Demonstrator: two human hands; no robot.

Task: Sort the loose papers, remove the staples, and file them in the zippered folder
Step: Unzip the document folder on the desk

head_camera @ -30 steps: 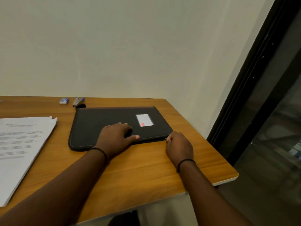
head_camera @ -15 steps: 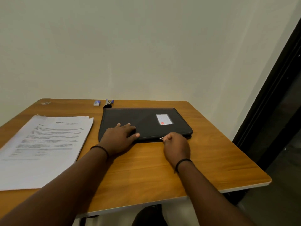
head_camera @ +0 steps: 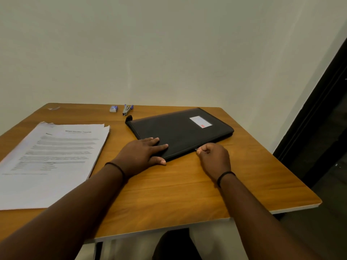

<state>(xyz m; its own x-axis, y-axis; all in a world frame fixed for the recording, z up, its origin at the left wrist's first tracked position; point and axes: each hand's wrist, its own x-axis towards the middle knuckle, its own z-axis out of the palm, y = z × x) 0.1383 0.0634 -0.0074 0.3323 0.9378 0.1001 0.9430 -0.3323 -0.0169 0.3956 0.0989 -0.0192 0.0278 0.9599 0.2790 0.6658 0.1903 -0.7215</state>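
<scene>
Papers (head_camera: pixel 50 162) left of folder (head_camera: pixel 180 132) — stapler (head_camera: pixel 127 109) behind.

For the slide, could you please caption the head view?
Left hand steadies the black zippered folder while the right hand pinches its zipper pull.

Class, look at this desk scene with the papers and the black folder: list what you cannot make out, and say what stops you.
1. Text on the papers: head view, blurred; the stack's left part is cut off by the picture edge.
2. Label on the folder: too small to read.
3. Zip pull pinched by the right hand: mostly hidden by its fingers.
4. Folder's contents: hidden, folder closed under the left hand.
5. Small shiny thing at the table's far left corner: too small.
</scene>
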